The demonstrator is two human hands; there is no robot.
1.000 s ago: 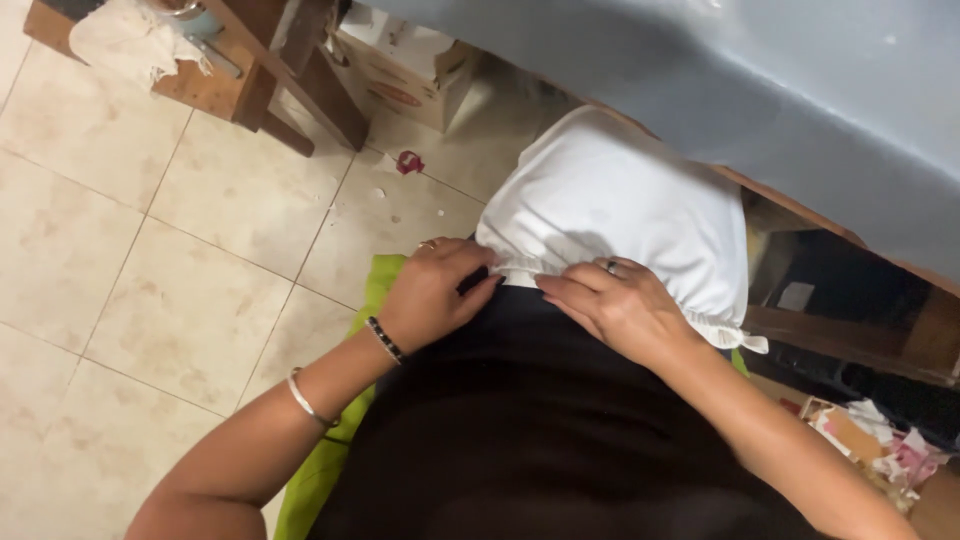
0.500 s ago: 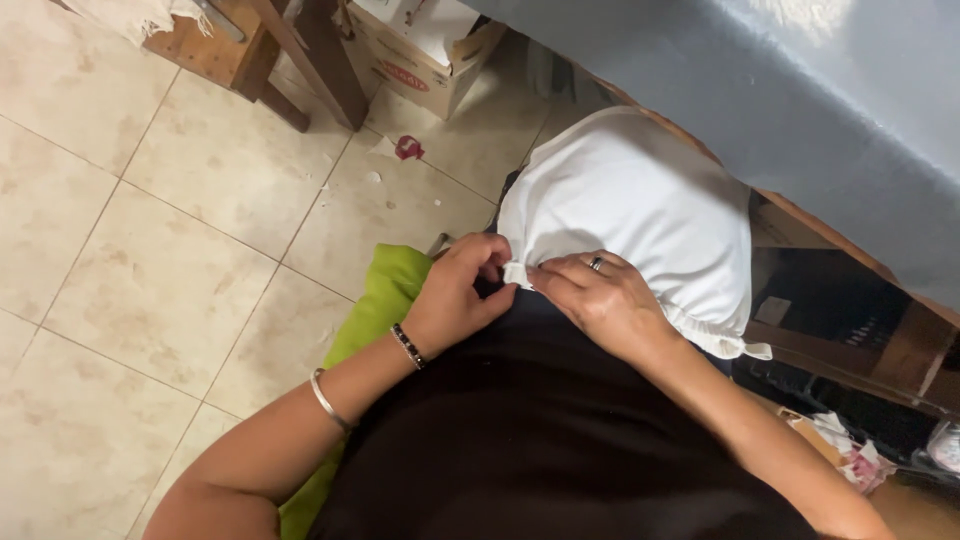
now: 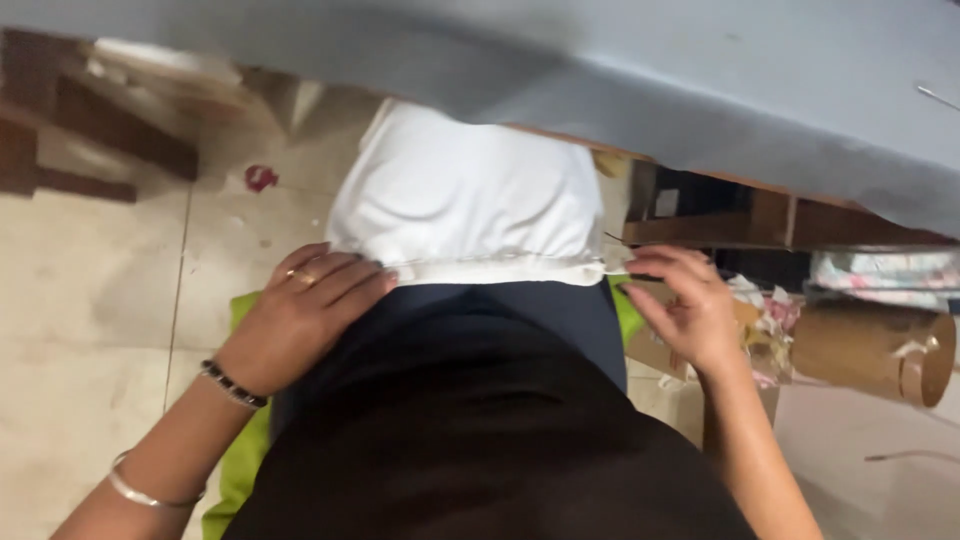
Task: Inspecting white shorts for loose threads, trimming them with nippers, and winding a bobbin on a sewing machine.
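head view: I only have this one feed, looking straight down at the lap.
white cloth (image 3: 465, 195): at 12 o'clock from frame centre, draped over the knees, its gathered hem (image 3: 500, 270) running side to side between the two hands.
left hand (image 3: 305, 315): at 9 o'clock, lying flat on the dark garment (image 3: 470, 420), fingers loosely together and extended, tips touching the left end of the hem; ring on one finger, bead bracelet and metal bangle on the wrist.
right hand (image 3: 690, 305): at 3 o'clock, fingers curled and slightly spread, fingertips at the right end of the hem; I cannot tell if they actually pinch it.
green fabric (image 3: 245, 460): at 8 o'clock, under the left forearm.
table edge (image 3: 650, 90): grey, across 12 to 2 o'clock, above the cloth.
cardboard tube (image 3: 870, 350): at 3 o'clock, well apart from the right hand.
floor tiles (image 3: 90, 330): beige, 9 o'clock.
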